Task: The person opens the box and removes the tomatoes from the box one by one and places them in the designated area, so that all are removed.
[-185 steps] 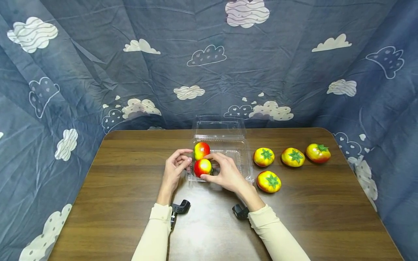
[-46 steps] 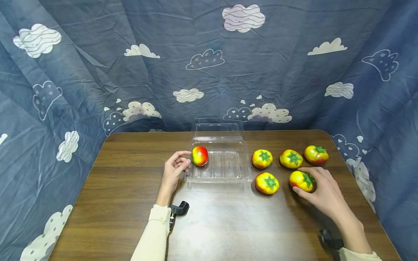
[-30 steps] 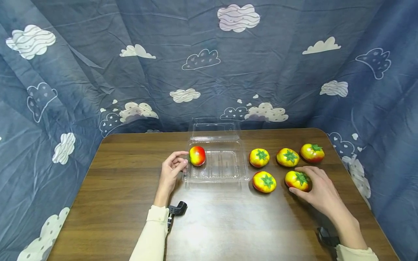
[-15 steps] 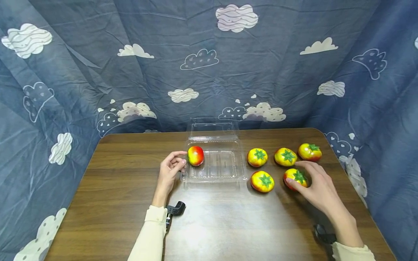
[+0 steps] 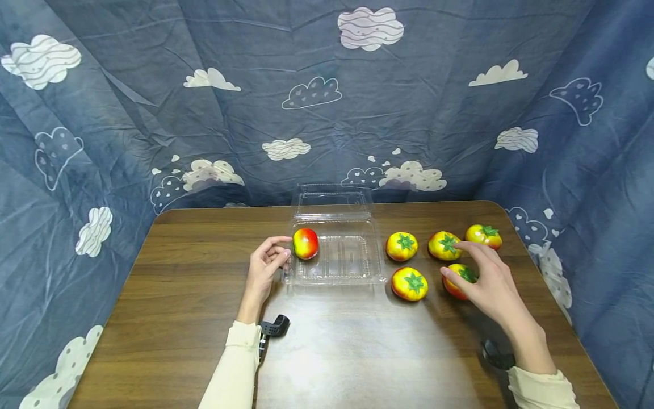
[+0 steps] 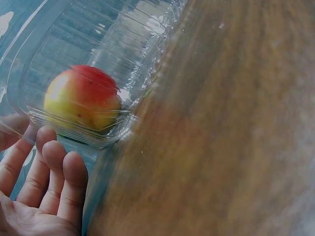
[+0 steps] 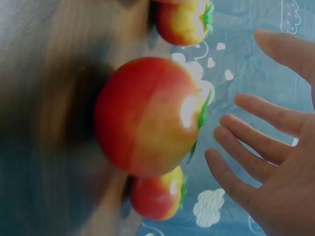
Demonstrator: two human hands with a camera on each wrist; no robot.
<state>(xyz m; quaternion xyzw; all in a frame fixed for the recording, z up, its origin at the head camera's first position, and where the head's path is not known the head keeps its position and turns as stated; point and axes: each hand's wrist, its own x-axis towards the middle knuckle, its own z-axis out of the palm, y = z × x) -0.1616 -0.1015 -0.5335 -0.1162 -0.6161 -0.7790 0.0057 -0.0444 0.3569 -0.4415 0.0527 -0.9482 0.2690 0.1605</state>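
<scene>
A hinged clear plastic container stands with its lid raised at the back. One red-and-yellow persimmon-like fruit lies at its left side. My left hand is at the container's left edge, thumb and index finger pinching the rim; in the left wrist view its other fingers lie loosely beside the wall. My right hand hovers with spread fingers over the front-right fruit, partly hiding it. In the right wrist view that hand is apart from the nearest fruit.
Right of the container sit more such fruits with green star-shaped tops: a back-left one, a front-left one, a back-middle one and a far-right one. A blue cloud-print curtain rises behind the brown wooden table.
Earlier, my right hand held a second fruit inside the container. It then set a fruit down at the front right, and has now let go and lifted away. My left hand stayed.
</scene>
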